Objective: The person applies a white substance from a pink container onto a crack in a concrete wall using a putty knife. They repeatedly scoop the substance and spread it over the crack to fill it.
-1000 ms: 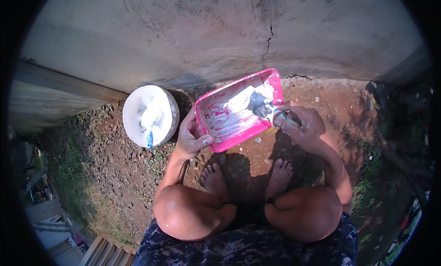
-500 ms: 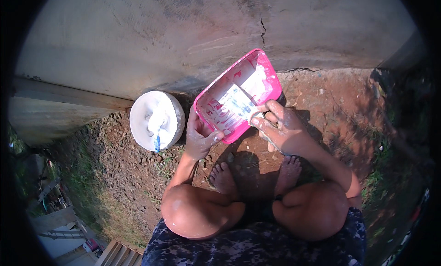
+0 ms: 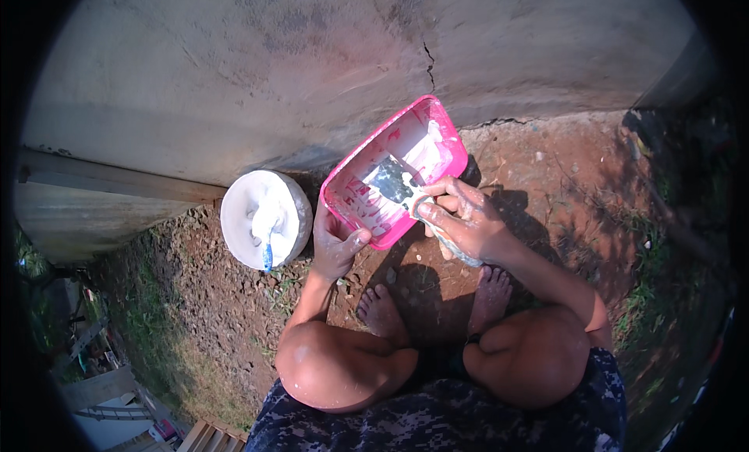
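Observation:
My left hand (image 3: 335,249) grips the near left side of a pink rectangular tub (image 3: 450,151), its thumb over the rim. The tub is tilted, and white paste (image 3: 425,154) lies at its far right end, with smears on the inner walls. In my right hand (image 3: 466,218) is a putty knife (image 3: 392,179), held by its paste-coated handle. The wide dark blade, spotted with white, reaches over the tub's inside. Whether the blade touches the tub, I cannot tell. White paste marks both hands.
A white bucket (image 3: 296,237) of white paste stands to the left, with a blue-handled tool (image 3: 268,255) in it. Ahead rises a grey plastered wall (image 3: 312,69) with a crack. My bare feet (image 3: 382,307) rest on reddish, stony soil.
The blade face has turned from mostly white to dark with white spots, and the putty knife has tilted in my right hand. Tub and hands have shifted slightly left in view.

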Motion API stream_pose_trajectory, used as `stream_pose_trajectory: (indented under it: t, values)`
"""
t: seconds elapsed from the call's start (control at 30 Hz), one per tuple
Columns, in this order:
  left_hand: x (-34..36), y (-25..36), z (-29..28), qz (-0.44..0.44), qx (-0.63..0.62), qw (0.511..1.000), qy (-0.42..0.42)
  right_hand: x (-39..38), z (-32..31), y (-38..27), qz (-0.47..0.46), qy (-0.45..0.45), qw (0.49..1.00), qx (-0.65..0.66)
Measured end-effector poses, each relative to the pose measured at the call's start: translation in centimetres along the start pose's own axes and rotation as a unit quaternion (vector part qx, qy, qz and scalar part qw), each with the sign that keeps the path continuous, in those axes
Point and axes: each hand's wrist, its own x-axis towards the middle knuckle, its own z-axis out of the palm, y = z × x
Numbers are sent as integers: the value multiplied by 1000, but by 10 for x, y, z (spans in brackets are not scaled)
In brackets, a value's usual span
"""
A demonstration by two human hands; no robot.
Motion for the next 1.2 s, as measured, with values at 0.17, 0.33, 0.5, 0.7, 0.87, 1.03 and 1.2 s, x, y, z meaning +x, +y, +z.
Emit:
stream_pose_trajectory:
  t: [0.17, 0.33, 0.5, 0.7, 0.87, 1.03, 1.2]
  values:
    - [1, -7, -2, -6, -27, 999, 18, -3, -8, 5, -3, -3, 1000, 24]
    - [-1, -9, -13, -11, -98, 994, 55, -11, -23, 1, -51, 7, 998, 22]
    - [-1, -1, -34, -4, -111, 988, 109, -24, -35, -26, -121, 98, 986, -64]
    - [-9, 0, -78, 52, -156, 972, 170, 12, -6, -30, -150, 291, 935, -134]
    - [-35, -14, -109, 81, -104, 965, 226, 97, 58, 13, -227, 374, 899, 15]
    - [-68, -18, -131, 86, -96, 955, 268, 156, 112, 15, -294, 500, 811, 79]
    - [-89, -10, -141, 87, -46, 952, 289, 183, 129, -10, -283, 554, 783, 18]
